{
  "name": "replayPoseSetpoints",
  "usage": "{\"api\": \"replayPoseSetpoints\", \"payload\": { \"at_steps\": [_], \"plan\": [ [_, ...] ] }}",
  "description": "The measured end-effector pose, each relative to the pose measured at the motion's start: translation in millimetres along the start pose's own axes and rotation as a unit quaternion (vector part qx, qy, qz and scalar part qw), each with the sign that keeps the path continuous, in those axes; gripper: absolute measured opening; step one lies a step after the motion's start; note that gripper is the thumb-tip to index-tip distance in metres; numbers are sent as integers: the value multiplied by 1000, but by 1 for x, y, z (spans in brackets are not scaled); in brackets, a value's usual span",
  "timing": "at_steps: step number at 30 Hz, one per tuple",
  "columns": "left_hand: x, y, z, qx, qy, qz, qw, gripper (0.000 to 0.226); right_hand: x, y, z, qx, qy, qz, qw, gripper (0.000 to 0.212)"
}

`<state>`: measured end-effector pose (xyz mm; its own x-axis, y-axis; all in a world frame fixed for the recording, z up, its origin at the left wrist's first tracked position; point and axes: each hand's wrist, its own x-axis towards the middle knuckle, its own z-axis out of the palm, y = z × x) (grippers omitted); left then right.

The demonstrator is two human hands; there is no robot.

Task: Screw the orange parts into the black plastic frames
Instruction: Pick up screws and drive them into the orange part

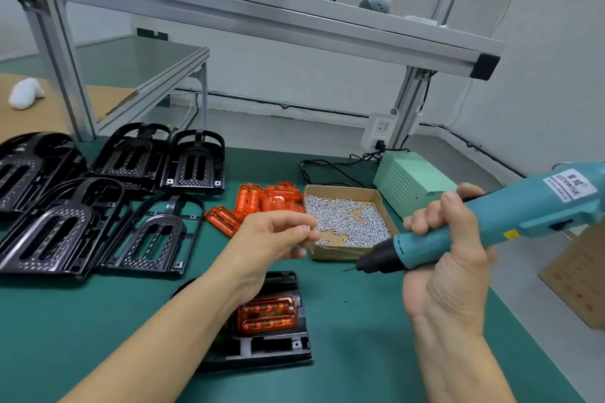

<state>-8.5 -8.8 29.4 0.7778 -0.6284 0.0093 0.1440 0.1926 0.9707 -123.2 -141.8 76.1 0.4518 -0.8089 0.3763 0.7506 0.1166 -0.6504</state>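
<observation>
The left hand [278, 235] hovers at the near edge of a cardboard box [376, 195], fingertips pinched together; whether a screw lies between them is too blurred to tell. The right hand [445, 258] grips a teal electric screwdriver [510, 216], its black nose and thin bit pointing left, its rear end cut off by the frame edge. The left forearm hides much of the near black frame [278, 347], which lies flat on the counter [353, 337]; an orange part [266, 312], translucent and ribbed, sits seated in this frame. Loose orange parts [262, 203] lie heaped left of the box, touching one another. The box holds a layer of small silvery screws [343, 216], with bare cardboard showing through in patches. Empty black frames [98, 206], glossy, arch-shaped and slotted, overlap at far left, the leftmost cropped. The counter has a matt green mat. Behind the box stands a pale green power unit [406, 183] with a black cable [327, 170]. An aluminium shelf frame [229, 10] spans overhead, before pale walls.
</observation>
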Motion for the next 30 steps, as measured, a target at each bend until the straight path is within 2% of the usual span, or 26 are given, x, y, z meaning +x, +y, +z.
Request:
{"api": "replayPoseSetpoints", "payload": {
  "at_steps": [7, 12, 17, 30],
  "plan": [
    [-51, -1, -17, -191, 26, -60, 979, 15, -16, -3, 34, 89, -34, 40, 995, 15],
    [-63, -1, -20, -301, 37, -94, 948, 13, -27, -1, 52, 121, -49, 65, 989, 14],
    [-71, -1, -16, -387, 8, -123, 914, 10, -32, 0, 59, 126, -51, 72, 988, 13],
    [-80, -3, -7, -442, -20, -128, 888, 6, -38, 2, 63, 123, -67, 75, 987, 12]
  ]
}}
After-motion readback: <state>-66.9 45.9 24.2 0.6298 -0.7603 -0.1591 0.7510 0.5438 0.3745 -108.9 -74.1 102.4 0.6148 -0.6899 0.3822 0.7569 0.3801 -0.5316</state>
